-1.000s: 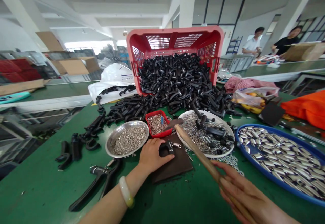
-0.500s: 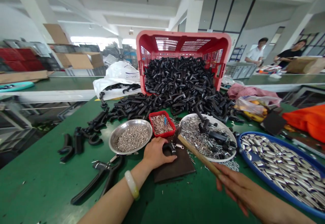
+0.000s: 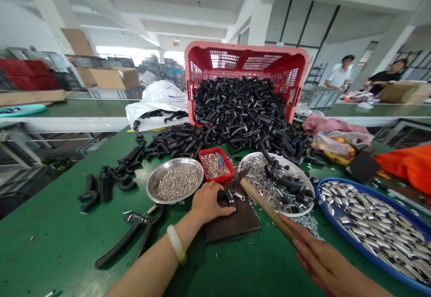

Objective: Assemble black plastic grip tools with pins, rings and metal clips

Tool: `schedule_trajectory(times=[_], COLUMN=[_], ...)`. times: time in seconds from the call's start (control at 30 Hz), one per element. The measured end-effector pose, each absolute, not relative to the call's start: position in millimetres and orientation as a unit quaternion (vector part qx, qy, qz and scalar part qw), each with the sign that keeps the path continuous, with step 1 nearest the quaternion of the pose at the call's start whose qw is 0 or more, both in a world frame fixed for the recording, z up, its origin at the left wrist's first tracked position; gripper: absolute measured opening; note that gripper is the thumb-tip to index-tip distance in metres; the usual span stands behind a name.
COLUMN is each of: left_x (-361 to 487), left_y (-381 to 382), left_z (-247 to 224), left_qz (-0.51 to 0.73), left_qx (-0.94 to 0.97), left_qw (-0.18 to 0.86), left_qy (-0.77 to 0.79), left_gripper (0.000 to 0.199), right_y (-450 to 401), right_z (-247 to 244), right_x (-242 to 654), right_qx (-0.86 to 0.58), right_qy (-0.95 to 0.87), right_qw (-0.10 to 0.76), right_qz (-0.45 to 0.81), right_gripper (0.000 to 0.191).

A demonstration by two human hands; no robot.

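My left hand (image 3: pixel 208 202) rests on a black plastic grip part (image 3: pixel 226 196) with a small metal spring (image 3: pixel 239 196) at its end, pressing it onto a dark brown pad (image 3: pixel 232 227). My right hand (image 3: pixel 323 261) is shut around the wooden handle of a small hammer (image 3: pixel 266 207). The hammer's dark metal head (image 3: pixel 244 173) is just above and beyond the spring, and I cannot tell whether it touches anything.
On the green bench are a steel bowl of rings (image 3: pixel 175 184), a red tray of clips (image 3: pixel 215 164), a white plate of metal parts (image 3: pixel 276 187), a blue-rimmed tray (image 3: pixel 332 227), black pliers-like handles (image 3: pixel 134 232) and a tipped red crate (image 3: pixel 245 59) spilling black pieces. Two people stand at the back right.
The hammer has swung down from its raised position towards the black part. My left hand stays on the part. The whole view has shifted slightly.
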State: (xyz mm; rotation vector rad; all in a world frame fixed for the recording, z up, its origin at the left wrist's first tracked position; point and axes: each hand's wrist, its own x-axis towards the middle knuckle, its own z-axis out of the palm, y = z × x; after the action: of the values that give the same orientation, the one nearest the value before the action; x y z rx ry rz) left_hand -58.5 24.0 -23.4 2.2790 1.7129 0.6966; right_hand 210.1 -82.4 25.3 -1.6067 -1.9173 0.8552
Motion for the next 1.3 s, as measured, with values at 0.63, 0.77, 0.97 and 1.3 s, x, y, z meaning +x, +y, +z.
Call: schedule_trajectory(times=[0.63,0.77,0.97,1.3], left_x=[-32.2,-64.1,-240.4,-312.9], left_y=[-23.9,-23.6,6.4,16.8], left_z=[18.3,27.3,37.3,6.9], left_qz=[0.402,0.300,0.073,0.236], left_qx=[0.669,0.754,0.538,0.506], left_qw=[0.166,0.086,-0.027,-0.120], left_qy=[0.603,0.578,0.839,0.821], left_gripper=[0.068,0.047,0.029,0.035], right_y=[3.2,2.7,14.2,23.5], right_z=[21.2,9.7,-8.3,-18.0], right_x=[130.3,72.6,101.6,107.7], right_qx=[-0.527,-0.465,-0.489,-0.517], right_qy=[-0.611,-0.384,-0.354,-0.472], right_qw=[0.402,0.511,0.475,0.465], right_qz=[0.433,0.613,0.640,0.541], right_gripper=[0.043,0.030,0.026,0.031])
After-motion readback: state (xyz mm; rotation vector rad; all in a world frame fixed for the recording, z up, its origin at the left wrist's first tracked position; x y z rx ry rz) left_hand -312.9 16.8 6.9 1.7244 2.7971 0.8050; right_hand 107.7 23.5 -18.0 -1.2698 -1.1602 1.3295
